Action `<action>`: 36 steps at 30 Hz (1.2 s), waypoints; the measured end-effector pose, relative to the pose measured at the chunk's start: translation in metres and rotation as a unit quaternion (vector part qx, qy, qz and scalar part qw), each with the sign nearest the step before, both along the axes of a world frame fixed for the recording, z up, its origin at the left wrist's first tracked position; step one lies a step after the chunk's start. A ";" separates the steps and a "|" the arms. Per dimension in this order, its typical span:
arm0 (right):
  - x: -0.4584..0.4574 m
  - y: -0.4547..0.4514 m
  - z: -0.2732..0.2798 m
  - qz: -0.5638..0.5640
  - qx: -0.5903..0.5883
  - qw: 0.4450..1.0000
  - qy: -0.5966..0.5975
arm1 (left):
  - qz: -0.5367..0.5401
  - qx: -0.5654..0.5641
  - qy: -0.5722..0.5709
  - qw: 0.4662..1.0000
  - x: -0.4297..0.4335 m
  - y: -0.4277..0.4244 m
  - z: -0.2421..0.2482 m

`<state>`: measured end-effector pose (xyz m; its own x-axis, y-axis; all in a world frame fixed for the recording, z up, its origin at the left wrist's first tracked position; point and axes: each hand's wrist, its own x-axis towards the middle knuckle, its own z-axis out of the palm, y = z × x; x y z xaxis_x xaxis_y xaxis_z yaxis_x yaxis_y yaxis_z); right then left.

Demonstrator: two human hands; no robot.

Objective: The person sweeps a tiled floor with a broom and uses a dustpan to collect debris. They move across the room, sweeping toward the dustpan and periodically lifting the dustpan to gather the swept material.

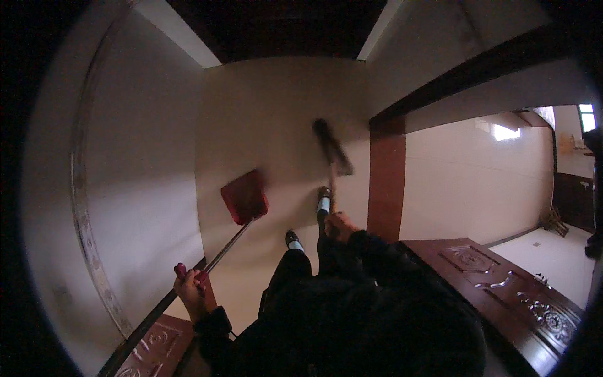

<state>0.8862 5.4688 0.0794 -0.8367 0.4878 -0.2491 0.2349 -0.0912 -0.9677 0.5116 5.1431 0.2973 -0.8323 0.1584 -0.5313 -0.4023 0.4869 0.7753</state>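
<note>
My left hand (191, 285) is closed around the red grip of a long-handled dustpan. The red pan (245, 197) is low over or on the pale floor, left of my feet; whether it touches the floor I cannot tell. My right hand (341, 226) grips the handle of a broom (332, 147). The broom's dark head is blurred and lies beyond my right shoe, to the right of the pan. Both of my shoes show on the floor between the two tools.
A pale wall (146, 155) runs along the left. At the right, a reddish-brown threshold (386, 181) borders a brighter room. A carved wooden door (499, 282) stands at the lower right, and another carved door (158, 346) at the lower left. A dark opening lies at the far end.
</note>
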 end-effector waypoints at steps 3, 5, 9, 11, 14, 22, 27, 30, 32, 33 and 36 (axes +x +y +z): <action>-0.007 0.040 0.068 -0.208 -0.654 0.716 -0.126 | 0.004 -0.025 0.012 1.000 0.000 0.016 0.000; -0.003 0.077 0.109 -0.104 -0.443 0.886 -0.094 | 0.021 -0.082 0.024 0.996 0.003 0.028 -0.001; -0.010 0.131 0.147 -0.212 -0.533 0.815 -0.084 | 0.071 0.025 -0.024 0.997 0.010 0.058 0.006; -0.021 0.163 0.136 -0.226 -0.478 0.842 -0.107 | 0.049 0.101 -0.001 0.994 0.017 0.071 0.021; -0.051 0.213 0.087 -0.229 -0.424 0.867 -0.131 | 0.025 0.060 0.019 0.998 0.014 0.095 0.040; -0.143 0.235 -0.005 -0.035 -0.266 0.963 0.027 | -0.017 -0.158 0.054 0.986 -0.022 0.098 0.045; -0.136 0.207 0.044 0.180 -0.251 0.947 0.089 | 0.146 -0.080 0.018 0.986 -0.024 0.090 0.045; -0.123 0.241 0.074 0.072 -0.660 0.747 0.014 | 0.118 -0.086 -0.010 0.989 -0.021 0.103 0.058; -0.120 0.268 0.096 0.009 -0.722 0.691 -0.047 | 0.135 -0.096 -0.012 0.986 -0.019 0.116 0.068; -0.119 0.279 0.108 -0.007 -0.671 0.737 -0.079 | 0.144 -0.101 -0.013 0.984 -0.017 0.122 0.072; -0.117 0.304 0.130 -0.082 -0.624 0.776 -0.034 | 0.157 -0.127 -0.029 0.979 -0.019 0.134 0.083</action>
<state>0.7693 5.7730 0.2098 -0.7524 -0.0700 -0.6550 0.1678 -0.9819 -0.0879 0.4930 5.2774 0.3807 -0.7863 -0.2440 -0.5676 -0.6025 0.5060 0.6172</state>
